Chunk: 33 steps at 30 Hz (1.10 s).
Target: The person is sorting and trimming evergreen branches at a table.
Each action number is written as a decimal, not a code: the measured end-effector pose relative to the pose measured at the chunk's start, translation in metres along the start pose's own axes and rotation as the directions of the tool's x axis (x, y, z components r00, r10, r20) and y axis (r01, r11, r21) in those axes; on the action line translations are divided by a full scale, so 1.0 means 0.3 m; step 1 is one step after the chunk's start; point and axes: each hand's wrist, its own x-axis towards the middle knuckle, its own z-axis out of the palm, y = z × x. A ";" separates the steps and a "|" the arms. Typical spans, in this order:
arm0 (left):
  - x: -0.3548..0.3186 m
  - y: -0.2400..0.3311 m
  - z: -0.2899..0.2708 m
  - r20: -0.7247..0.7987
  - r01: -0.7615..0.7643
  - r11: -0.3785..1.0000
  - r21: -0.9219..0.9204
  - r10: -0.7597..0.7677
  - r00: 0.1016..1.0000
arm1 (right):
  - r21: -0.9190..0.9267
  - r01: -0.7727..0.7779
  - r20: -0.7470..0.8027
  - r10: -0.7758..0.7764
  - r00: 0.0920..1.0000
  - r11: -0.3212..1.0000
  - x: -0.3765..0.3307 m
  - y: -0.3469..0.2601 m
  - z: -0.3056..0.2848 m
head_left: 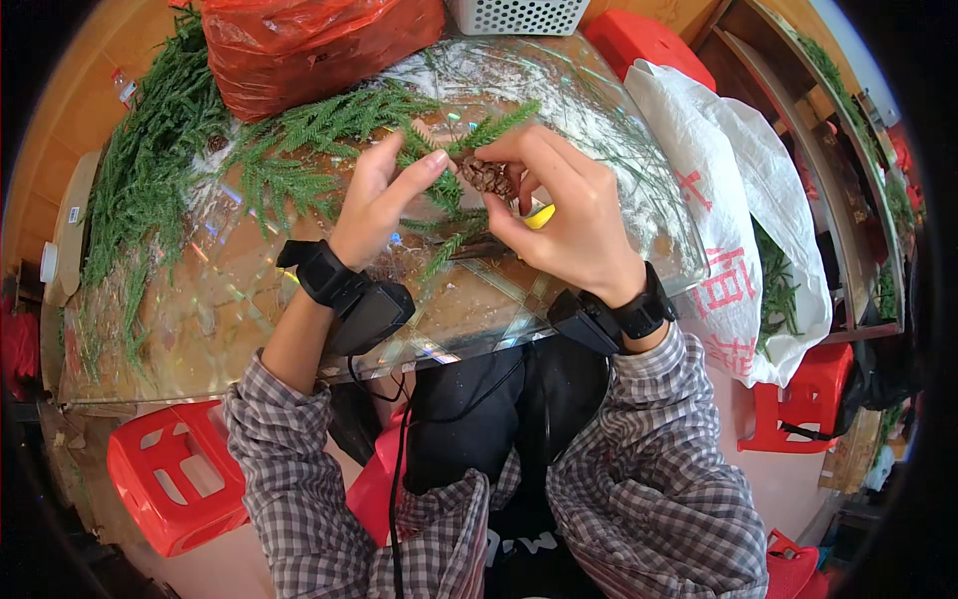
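Over the table, my left hand (375, 200) is closed, thumb and fingers pinching a green artificial pine sprig (444, 187). My right hand (574, 205) grips a brown pine cone (487, 176) between thumb and fingers, against the middle of the sprig. The sprig's needled tips stick out above and below the cone. Under my right hand shows a yellow piece (540, 217) of something mostly hidden. Another pine branch (289, 185) lies flat to the left of my hands.
A heap of pine garland (150, 170) covers the table's left side. Behind stand a full red plastic bag (319, 50) and a white perforated basket (524, 15). White powder (599, 120) dusts the tabletop. A white woven sack (714, 200) hangs at the right edge; red stools (180, 474) stand below.
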 end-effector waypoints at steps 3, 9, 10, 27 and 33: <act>-0.004 -0.006 0.001 -0.009 -0.012 1.000 -0.003 0.012 1.000 | 0.008 0.001 -0.016 -0.001 1.000 1.000 -0.003 -0.009 0.010; -0.012 -0.004 -0.002 0.002 -0.029 0.997 0.065 0.028 1.000 | 0.010 0.025 -0.035 -0.024 0.999 1.000 -0.011 -0.008 0.021; -0.013 -0.008 -0.005 -0.005 -0.015 0.999 0.043 0.015 1.000 | 0.003 0.035 -0.041 -0.035 0.999 0.999 -0.012 -0.009 0.020; 0.023 -0.015 -0.023 0.011 0.011 0.999 0.042 -0.011 1.000 | 0.092 -0.183 0.016 0.182 0.983 0.979 -0.005 -0.012 0.056; -0.003 0.009 0.026 -0.018 0.056 0.997 -0.043 -0.057 0.998 | 0.002 -0.078 -0.143 0.077 0.987 0.997 -0.013 0.006 -0.045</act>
